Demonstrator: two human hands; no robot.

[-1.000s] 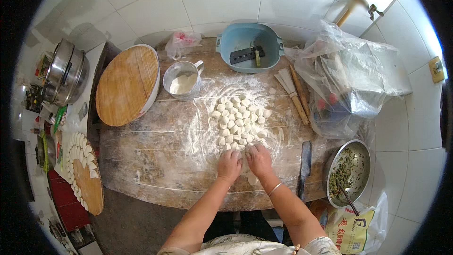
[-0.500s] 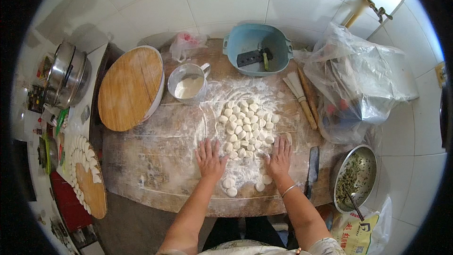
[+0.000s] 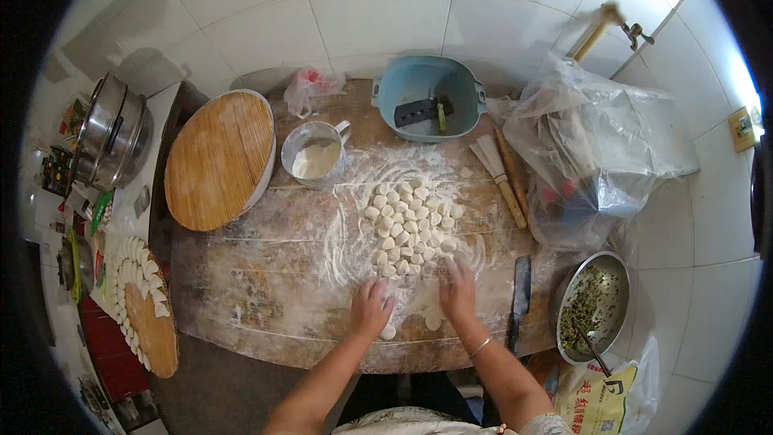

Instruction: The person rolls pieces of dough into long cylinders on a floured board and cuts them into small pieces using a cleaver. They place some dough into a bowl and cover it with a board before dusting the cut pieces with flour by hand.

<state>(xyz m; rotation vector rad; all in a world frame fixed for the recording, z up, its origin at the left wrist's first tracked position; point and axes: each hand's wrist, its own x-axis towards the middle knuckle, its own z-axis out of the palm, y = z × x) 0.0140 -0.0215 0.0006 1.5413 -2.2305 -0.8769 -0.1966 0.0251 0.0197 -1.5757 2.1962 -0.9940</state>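
Note:
A cluster of small floured dough pieces (image 3: 412, 224) lies on the wooden work table, with white flour around it. My left hand (image 3: 373, 308) rests low at the cluster's near left side, its fingers slightly bent and apart, holding nothing I can see. At the near right side is my right hand (image 3: 458, 294), fingers stretched forward and partly blurred, also with nothing visible in it. Between my wrists, near the table's front edge, lie a flattened dough round (image 3: 388, 331) and another pale round (image 3: 433, 321) beside my right hand.
Behind the dough stand a measuring cup of flour (image 3: 314, 157) and a blue basin (image 3: 394, 89). A wooden lid (image 3: 221, 163) covers a vessel at left; a board of dumplings (image 3: 165, 346) lies beyond. At right are a brush (image 3: 499, 181), a cleaver (image 3: 522, 286) and a filling bowl (image 3: 620, 314).
Both hands have drawn back toward me and closer together. My left fingers are more bent than before. The dough cluster looks more compact, and the view has shifted slightly.

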